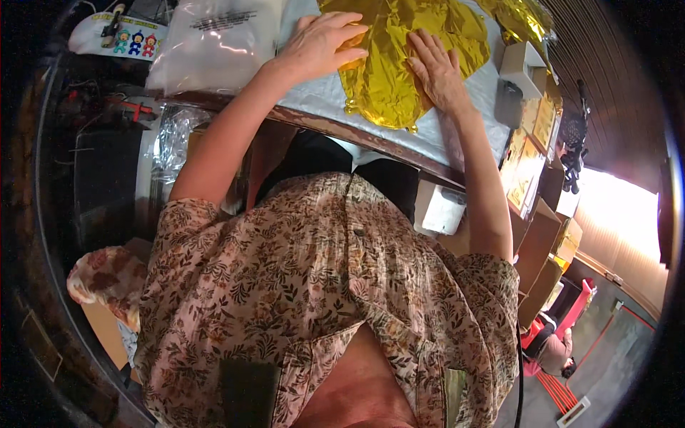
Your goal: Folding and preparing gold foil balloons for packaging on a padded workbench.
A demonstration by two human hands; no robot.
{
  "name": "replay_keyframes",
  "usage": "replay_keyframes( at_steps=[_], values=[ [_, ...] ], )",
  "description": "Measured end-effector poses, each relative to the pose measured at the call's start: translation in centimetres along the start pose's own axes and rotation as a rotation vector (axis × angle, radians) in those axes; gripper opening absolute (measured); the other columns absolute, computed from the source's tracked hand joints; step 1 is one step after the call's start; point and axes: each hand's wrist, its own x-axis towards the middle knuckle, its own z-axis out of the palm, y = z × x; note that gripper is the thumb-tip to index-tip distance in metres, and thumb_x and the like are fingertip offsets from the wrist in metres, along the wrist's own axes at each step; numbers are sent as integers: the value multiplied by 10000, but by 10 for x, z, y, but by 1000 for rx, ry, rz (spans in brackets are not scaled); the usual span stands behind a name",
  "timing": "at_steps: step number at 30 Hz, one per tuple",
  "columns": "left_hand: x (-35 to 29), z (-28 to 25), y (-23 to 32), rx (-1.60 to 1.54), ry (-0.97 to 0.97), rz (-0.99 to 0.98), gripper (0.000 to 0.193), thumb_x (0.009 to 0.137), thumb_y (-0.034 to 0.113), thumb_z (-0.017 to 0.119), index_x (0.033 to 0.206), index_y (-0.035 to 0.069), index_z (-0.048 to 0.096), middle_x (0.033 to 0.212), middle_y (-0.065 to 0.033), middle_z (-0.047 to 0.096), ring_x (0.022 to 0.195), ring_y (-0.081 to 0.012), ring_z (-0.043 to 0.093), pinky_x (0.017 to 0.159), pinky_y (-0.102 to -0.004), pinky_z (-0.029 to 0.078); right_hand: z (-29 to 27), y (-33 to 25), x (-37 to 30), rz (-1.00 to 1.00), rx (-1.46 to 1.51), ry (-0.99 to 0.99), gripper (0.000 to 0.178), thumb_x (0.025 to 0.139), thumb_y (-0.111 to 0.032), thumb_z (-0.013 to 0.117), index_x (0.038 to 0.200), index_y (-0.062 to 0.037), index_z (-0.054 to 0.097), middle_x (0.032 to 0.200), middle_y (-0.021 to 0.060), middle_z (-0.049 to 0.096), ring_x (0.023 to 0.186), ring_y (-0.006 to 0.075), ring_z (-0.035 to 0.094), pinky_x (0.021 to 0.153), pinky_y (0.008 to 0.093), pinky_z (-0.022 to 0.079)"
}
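A crumpled gold foil balloon (389, 78), flat and uninflated, lies on the pale-covered table in front of me. Its rounded lower end with small tabs points toward me. My left hand (325, 44) is at the foil's left edge, fingers stretched out and apart, the tips touching it. On the right side of the foil my right hand (437, 71) lies flat with its fingers extended. Neither hand grips anything. The balloon's far end runs out of the picture at the top.
Transparent plastic bags (217, 46) lie on the table to the left, beside a white board with cartoon figures (132, 39). More gold foil (524, 20) and a small white box (522, 70) sit at the right edge. Cardboard boxes (524, 167) stand right; another person (553, 349) is farther off.
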Motion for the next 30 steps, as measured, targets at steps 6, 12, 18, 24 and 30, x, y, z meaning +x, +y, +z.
replay_keyframes(
  at_steps=[6,12,18,24,30],
  values=[
    [-12,-4,1,48,-68,-30,515,976,439,665,1407,160,625,1553,-69,500,1439,-254,443,1159,-483,301,-3,-8,-9,-11,17,15,557,1083,-452,441,1581,-211,379,1653,78,344,1536,329,284,1216,627,204],
    [-10,-2,-3,43,-70,-21,514,982,445,660,1416,173,617,1551,-65,502,1442,-266,438,1169,-485,296,-5,-13,-7,0,8,7,575,1085,-459,432,1596,-207,361,1666,77,324,1543,351,265,1221,618,186],
    [-10,-1,-2,41,-17,-24,510,975,431,676,1411,172,622,1541,-53,516,1441,-268,440,1175,-485,292,-8,-14,-3,-6,8,8,578,1084,-460,433,1595,-200,364,1662,81,329,1541,355,266,1224,611,183],
    [-8,-13,21,-92,-85,42,516,917,465,732,1349,188,674,1475,-30,586,1386,-201,497,1150,-470,295,-9,-18,-4,14,27,-30,567,1078,-399,470,1589,-170,374,1651,111,340,1523,388,285,1207,635,193],
    [-6,-24,35,-122,-153,90,525,845,393,786,1275,105,699,1398,-49,613,1297,-240,536,1091,-431,332,-12,-22,-5,28,9,-20,574,1074,-390,481,1585,-153,374,1652,109,338,1521,373,292,1207,624,208]
  ],
)
